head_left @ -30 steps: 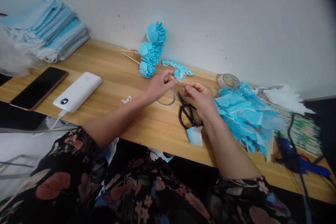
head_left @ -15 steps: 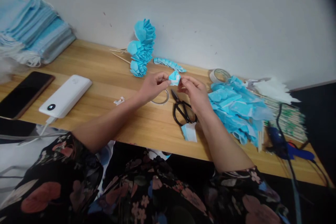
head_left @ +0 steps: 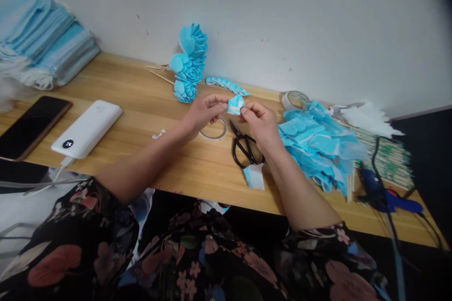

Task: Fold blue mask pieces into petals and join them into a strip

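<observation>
Between my two hands is a small folded piece of blue and white fabric (head_left: 235,104), held above the wooden table. My left hand (head_left: 205,112) pinches its left edge with thumb and fingers. On its right edge my right hand (head_left: 260,121) pinches with thumb and forefinger. Black-handled scissors (head_left: 243,146) lie just below my right hand, with a loose blue and white scrap (head_left: 254,177) by their handles. A thin tape roll (head_left: 214,129) lies flat under my left hand. Behind the hands rests a pleated blue strip (head_left: 226,85).
Blue fabric flowers (head_left: 190,63) on sticks lie at the back. Left are stacked face masks (head_left: 49,42), a phone (head_left: 33,127) and a white power bank (head_left: 86,129). Right are blue fabric pieces (head_left: 321,141), another tape roll (head_left: 295,100) and a blue glue gun (head_left: 388,197).
My left thumb and fingers have shifted slightly on the left edge of the folded piece, which has turned a little. The right hand still pinches it. The view has moved slightly.
</observation>
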Available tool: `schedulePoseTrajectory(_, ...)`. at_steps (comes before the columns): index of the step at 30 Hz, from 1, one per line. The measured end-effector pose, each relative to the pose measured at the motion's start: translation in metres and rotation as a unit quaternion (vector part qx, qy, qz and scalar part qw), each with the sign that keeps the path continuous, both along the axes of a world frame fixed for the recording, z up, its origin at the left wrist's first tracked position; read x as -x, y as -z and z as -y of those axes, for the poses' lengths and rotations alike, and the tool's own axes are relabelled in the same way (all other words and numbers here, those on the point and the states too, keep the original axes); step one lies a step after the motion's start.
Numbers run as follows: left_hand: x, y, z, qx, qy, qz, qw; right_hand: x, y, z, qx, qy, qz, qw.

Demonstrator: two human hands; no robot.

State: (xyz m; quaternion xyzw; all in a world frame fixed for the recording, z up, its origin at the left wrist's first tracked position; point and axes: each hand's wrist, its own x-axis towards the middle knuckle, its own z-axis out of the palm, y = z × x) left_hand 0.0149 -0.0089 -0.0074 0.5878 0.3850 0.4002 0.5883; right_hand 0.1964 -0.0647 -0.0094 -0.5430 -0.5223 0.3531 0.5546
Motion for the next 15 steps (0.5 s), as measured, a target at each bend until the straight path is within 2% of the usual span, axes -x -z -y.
schedulePoseTrajectory(3,0.002,0.001,-0.003,0.0,-0.051,0.035,0.998,0.0,-0.001,-0.001,-0.006,0.021,-0.015,1.0)
schedulePoseTrajectory(6,0.002,0.0,0.001,-0.111,-0.078,0.029,0.99,0.002,0.001,-0.002,-0.002,0.033,-0.035,0.999)
schedulePoseTrajectory(10,-0.001,-0.001,0.014,-0.24,-0.038,-0.045,0.969,0.006,0.005,0.001,-0.01,0.032,-0.007,0.999)
schedulePoseTrajectory(12,-0.003,0.0,0.018,-0.269,-0.02,-0.067,0.96,0.009,0.006,0.003,-0.02,0.029,0.018,0.999)
schedulePoseTrajectory(15,-0.004,0.003,0.017,-0.28,-0.034,-0.098,0.954,0.013,0.005,0.008,-0.042,0.031,0.057,0.997)
